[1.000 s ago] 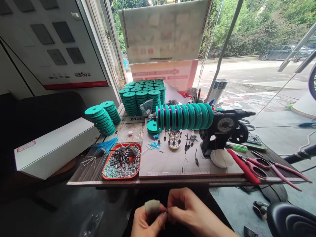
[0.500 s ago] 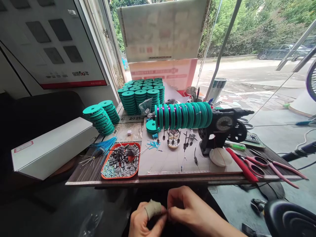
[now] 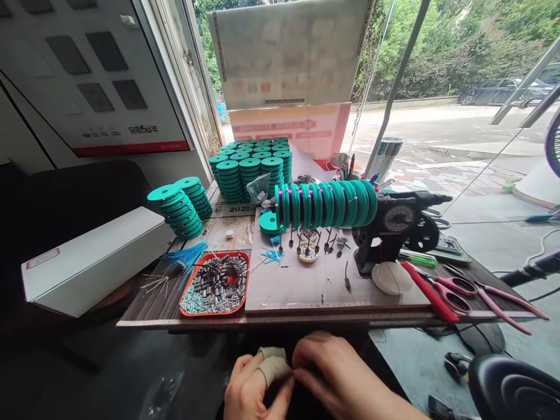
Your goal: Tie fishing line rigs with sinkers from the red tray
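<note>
Below the table's front edge, my left hand [image 3: 258,382] and my right hand [image 3: 321,367] meet with fingertips pinched together. Pale tape wraps fingers of my left hand. Whatever lies between the fingertips is too small to make out. Above them on the table, a black winding machine [image 3: 396,219] carries a row of green foam spools [image 3: 326,204] on its shaft. Thin lines with dark small weights [image 3: 307,246] hang from the spools over a pale board [image 3: 280,291]. A red tray [image 3: 214,313] of small metal parts, sleeves and dark cylinders stands left of the board.
Stacks of green spools [image 3: 249,169] stand at the back, with more spools [image 3: 175,207] at left beside a long white box [image 3: 96,262]. Pink-handled scissors [image 3: 455,294], pink pliers [image 3: 503,303] and a red-handled tool [image 3: 429,291] lie at right. A white round piece [image 3: 391,278] sits by the machine.
My right hand has turned a little, its fingers now bent further over toward my left hand. A second taped finger of my left hand has come into sight. Some hanging weights have swung slightly.
</note>
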A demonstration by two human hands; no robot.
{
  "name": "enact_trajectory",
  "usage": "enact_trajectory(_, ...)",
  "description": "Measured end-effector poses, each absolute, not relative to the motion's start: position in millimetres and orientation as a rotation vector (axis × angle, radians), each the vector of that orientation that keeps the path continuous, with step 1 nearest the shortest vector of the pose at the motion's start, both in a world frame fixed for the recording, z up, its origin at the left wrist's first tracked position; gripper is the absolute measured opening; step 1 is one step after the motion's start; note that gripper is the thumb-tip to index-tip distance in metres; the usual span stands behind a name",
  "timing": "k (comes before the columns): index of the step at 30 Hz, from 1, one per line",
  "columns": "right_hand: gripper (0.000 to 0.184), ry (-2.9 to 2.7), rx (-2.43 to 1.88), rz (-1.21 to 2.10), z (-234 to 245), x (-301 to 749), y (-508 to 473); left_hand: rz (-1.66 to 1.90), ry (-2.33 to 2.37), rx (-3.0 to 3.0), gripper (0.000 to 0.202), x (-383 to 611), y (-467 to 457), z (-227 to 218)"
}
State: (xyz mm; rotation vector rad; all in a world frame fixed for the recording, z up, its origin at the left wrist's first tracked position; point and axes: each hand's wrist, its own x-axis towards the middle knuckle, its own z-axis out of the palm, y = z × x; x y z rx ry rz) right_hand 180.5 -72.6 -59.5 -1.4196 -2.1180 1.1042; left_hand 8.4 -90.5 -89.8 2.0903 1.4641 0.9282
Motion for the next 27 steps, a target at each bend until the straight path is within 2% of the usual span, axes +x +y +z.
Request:
enact_trajectory(3, 0.011, -2.193, -1.283, 0.788, -64.5, 185.1, -76.2, 0.808, 1.388, 1.777, 0.009, 7.9, -85.7, -80.3)
enact_trajectory(7, 0.007, -2.188, -1.189, 0.637, -65.2, 190.4, -77.7, 0.818, 1.281, 1.486, 0.022, 10.6, -82.4, -73.4)
enact_trajectory(19, 0.013, -1.973, -1.19, 0.885, -70.8, 189.3, -76.0, 0.802, 1.28, 1.404, 0.024, 10.7, -80.4, -66.0)
enact_trajectory(27, 0.016, -1.889, -1.194, 0.932, -69.7, 190.2, -74.8, 0.818, 1.309, 1.397, 0.032, 12.8, -79.9, -62.8)
